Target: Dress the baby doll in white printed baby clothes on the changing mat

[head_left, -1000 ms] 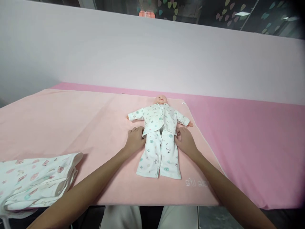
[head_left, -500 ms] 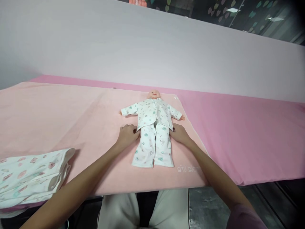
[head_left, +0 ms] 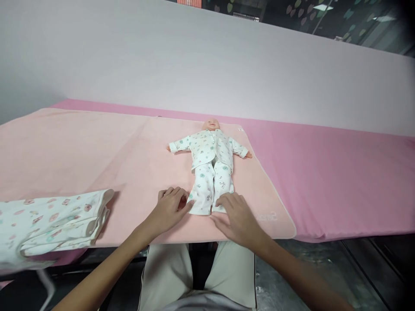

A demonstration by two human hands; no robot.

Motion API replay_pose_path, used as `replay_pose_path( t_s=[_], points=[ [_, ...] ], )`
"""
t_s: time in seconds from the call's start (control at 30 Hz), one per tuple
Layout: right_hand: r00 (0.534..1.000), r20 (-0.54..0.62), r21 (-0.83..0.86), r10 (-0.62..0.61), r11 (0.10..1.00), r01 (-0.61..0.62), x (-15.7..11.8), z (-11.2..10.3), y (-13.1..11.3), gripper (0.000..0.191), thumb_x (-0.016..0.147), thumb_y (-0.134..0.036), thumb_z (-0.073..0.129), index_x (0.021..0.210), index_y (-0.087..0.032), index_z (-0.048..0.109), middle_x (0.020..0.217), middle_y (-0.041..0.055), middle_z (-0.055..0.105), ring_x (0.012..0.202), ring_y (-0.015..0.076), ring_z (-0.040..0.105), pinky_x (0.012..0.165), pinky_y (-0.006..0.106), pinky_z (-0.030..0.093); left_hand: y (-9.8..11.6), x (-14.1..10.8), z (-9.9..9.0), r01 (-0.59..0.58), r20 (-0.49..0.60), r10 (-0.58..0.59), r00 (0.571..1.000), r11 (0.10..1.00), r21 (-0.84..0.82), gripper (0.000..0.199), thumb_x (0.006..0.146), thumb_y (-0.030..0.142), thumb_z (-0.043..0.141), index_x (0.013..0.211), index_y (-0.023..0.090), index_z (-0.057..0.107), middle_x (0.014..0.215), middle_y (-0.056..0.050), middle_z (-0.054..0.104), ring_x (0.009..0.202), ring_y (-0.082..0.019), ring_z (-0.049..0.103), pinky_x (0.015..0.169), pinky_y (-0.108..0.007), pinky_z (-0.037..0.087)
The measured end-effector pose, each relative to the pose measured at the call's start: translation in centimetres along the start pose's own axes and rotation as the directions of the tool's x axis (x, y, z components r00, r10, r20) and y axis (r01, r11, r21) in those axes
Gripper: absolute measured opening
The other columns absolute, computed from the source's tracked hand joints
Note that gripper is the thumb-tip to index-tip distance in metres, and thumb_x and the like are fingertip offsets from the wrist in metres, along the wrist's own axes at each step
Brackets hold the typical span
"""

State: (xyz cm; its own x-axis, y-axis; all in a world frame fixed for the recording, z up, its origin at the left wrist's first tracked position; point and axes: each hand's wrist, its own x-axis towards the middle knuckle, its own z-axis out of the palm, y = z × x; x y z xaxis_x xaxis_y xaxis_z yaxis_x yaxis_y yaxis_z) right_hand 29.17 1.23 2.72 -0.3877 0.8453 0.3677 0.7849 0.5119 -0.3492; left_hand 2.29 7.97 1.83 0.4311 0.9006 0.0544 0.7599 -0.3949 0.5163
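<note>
A baby doll (head_left: 212, 124) lies on its back, arms spread, on a peach mat. It wears a white printed jacket (head_left: 207, 149) and matching pants (head_left: 202, 190), whose front edges part a little at the waist. Beside the hem of the pant leg on the left is my left hand (head_left: 170, 211), fingers loosely bent and thumb apart at the cloth's edge. My right hand (head_left: 240, 220) hovers over or rests on the hem of the other leg, with thumb and fingers spread. It hides part of that hem. Neither hand grips any cloth that I can see.
The peach mat (head_left: 139, 164) lies over a pink table cover (head_left: 324, 181). Folded printed cloth (head_left: 65, 216) is stacked at the left front edge. Behind the table stands a pale partition (head_left: 207, 65). My legs (head_left: 168, 272) are under the front edge.
Both hands have moved from the sides of the doll's waist down to the pant hems, and their fingers have opened. The camera view has shifted slightly.
</note>
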Motion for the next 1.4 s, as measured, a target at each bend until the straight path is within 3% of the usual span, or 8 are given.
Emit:
replay_pose_path(
  t_s=[0.2, 0.33, 0.47, 0.67, 0.83, 1.03, 1.17, 1.4],
  points=[
    [0.997, -0.068, -0.091, 0.023, 0.995, -0.030, 0.0, 4.8, -1.3, 0.008, 0.096, -0.017, 0.059, 0.101, -0.022, 0.056, 0.095, 0.0046, 0.068, 0.092, 0.0254, 0.060, 0.082, 0.041, 0.040, 1.2, -1.3, 0.7, 0.090, 0.010, -0.090, 0.996, 0.996, -0.013, 0.043, 0.102, 0.055, 0.046, 0.079, 0.020, 0.056, 0.080, -0.002, 0.064, 0.093, -0.026, 0.061, 0.102, -0.050, 0.033],
    [0.989, -0.142, -0.017, 0.031, 0.999, -0.033, -1.1, 3.8, -1.0, 0.016, 0.093, -0.013, 0.059, 0.106, -0.022, 0.056, 0.099, 0.0033, 0.070, 0.092, 0.0233, 0.061, 0.086, 0.040, 0.042, 1.5, -3.0, 0.5, 0.134, -0.001, -0.134, 0.991, 0.990, -0.036, 0.042, 0.103, 0.053, 0.045, 0.081, 0.021, 0.062, 0.084, -0.002, 0.069, 0.094, -0.027, 0.065, 0.102, -0.051, 0.033],
    [0.985, -0.161, -0.020, 0.060, 0.998, -0.064, -3.4, 1.8, -0.1, 0.023, 0.097, -0.019, 0.064, 0.119, -0.023, 0.058, 0.119, 0.0086, 0.069, 0.108, 0.0279, 0.061, 0.091, 0.042, 0.044, 2.5, -5.0, 1.0, 0.092, -0.174, -0.085, 0.981, 0.995, 0.035, 0.028, 0.104, 0.046, 0.050, 0.097, 0.022, 0.063, 0.103, -0.004, 0.071, 0.100, -0.028, 0.063, 0.101, -0.051, 0.035],
    [0.938, -0.210, 0.054, 0.277, 0.961, -0.272, -4.8, 1.2, 2.1, 0.018, 0.096, -0.023, 0.066, 0.112, -0.022, 0.057, 0.110, 0.0090, 0.067, 0.102, 0.0286, 0.060, 0.089, 0.043, 0.046, 7.2, -4.0, 3.7, -0.240, -0.257, 0.258, 0.931, 0.966, 0.099, 0.033, 0.103, 0.043, 0.059, 0.128, 0.021, 0.057, 0.130, -0.012, 0.063, 0.118, -0.031, 0.056, 0.098, -0.045, 0.043],
    [0.929, -0.174, 0.200, 0.326, 0.936, -0.291, -4.5, 1.9, 3.0, 0.014, 0.094, -0.018, 0.061, 0.106, -0.023, 0.058, 0.099, 0.0051, 0.067, 0.094, 0.0259, 0.060, 0.087, 0.042, 0.047, 9.0, -0.9, 6.2, -0.163, -0.228, 0.230, 0.946, 0.947, 0.277, 0.020, 0.102, 0.030, 0.055, 0.117, 0.019, 0.062, 0.115, -0.013, 0.066, 0.108, -0.033, 0.057, 0.100, -0.052, 0.038],
    [0.889, -0.247, 0.254, 0.386, 0.911, -0.325, -5.6, 1.1, 3.6, 0.021, 0.084, -0.015, 0.063, 0.103, -0.025, 0.059, 0.094, 0.0020, 0.065, 0.089, 0.0242, 0.060, 0.085, 0.040, 0.047, 8.4, -0.8, 6.3, -0.194, -0.208, 0.250, 0.946, 0.948, 0.253, 0.014, 0.102, 0.026, 0.050, 0.104, 0.023, 0.064, 0.116, -0.012, 0.070, 0.107, -0.032, 0.058, 0.101, -0.053, 0.035],
    [0.899, -0.298, 0.154, 0.322, 0.945, -0.288, -5.9, -0.7, 3.7, 0.023, 0.083, -0.014, 0.064, 0.102, -0.025, 0.057, 0.093, 0.0019, 0.066, 0.090, 0.0252, 0.060, 0.091, 0.045, 0.045, 8.4, -1.5, 6.3, -0.292, -0.211, 0.338, 0.917, 0.930, 0.223, 0.010, 0.099, 0.024, 0.053, 0.102, 0.024, 0.062, 0.116, -0.008, 0.073, 0.107, -0.029, 0.060, 0.104, -0.051, 0.036],
    [0.997, -0.081, 0.242, 0.021, 0.970, -0.001, -4.9, -4.4, 4.9, 0.039, 0.093, -0.039, 0.075, 0.125, -0.027, 0.057, 0.121, 0.0103, 0.065, 0.113, 0.0302, 0.060, 0.095, 0.047, 0.051, 7.1, -0.2, 2.8, -0.309, -0.219, 0.321, 0.921, 0.947, 0.090, 0.014, 0.098, 0.038, 0.058, 0.097, 0.024, 0.060, 0.113, -0.009, 0.070, 0.105, -0.029, 0.059, 0.097, -0.047, 0.041]
  ],
)
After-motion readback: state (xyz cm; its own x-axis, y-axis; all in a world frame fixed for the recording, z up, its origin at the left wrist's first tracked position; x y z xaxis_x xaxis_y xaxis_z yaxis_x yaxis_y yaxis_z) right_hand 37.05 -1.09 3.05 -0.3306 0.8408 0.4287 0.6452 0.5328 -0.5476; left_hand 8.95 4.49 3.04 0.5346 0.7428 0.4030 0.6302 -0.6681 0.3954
